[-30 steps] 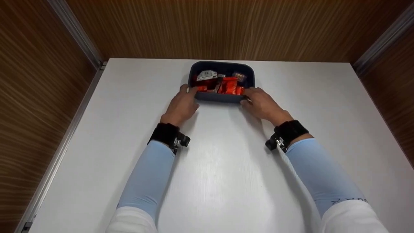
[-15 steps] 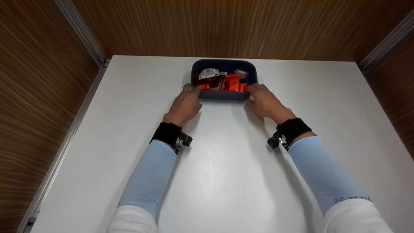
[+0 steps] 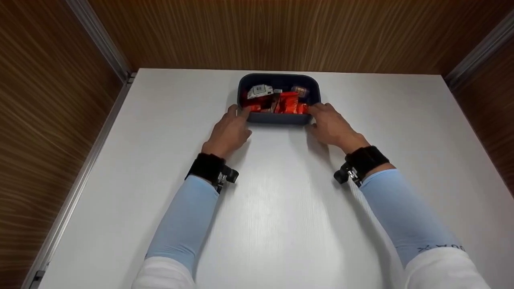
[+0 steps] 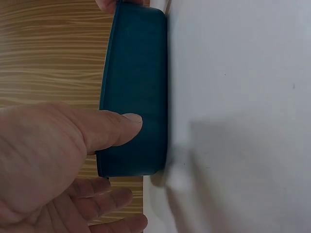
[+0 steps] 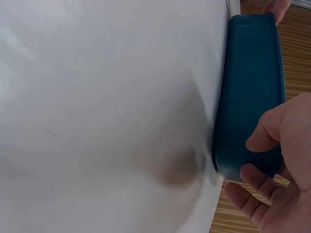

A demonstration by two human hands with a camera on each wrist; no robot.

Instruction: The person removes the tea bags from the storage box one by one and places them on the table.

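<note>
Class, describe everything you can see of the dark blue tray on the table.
The dark blue tray is a shallow rounded rectangle, plastic by its look, flat on the white table near the far edge. It holds red snack packets. The left hand and right hand grip its near corners, thumbs on the wall.

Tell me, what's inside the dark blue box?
The dark blue plastic box holds red-orange snack packets, a white packet and a small purplish one. Anything beneath them is hidden.

The print on the packets (image 3: 286, 102) in the dark tray (image 3: 277, 117) is too small to read. In both wrist views the tray's wall hides its contents. The left hand (image 4: 53, 160) is cut off by the frame's edge, as is the right hand (image 5: 282, 160).
</note>
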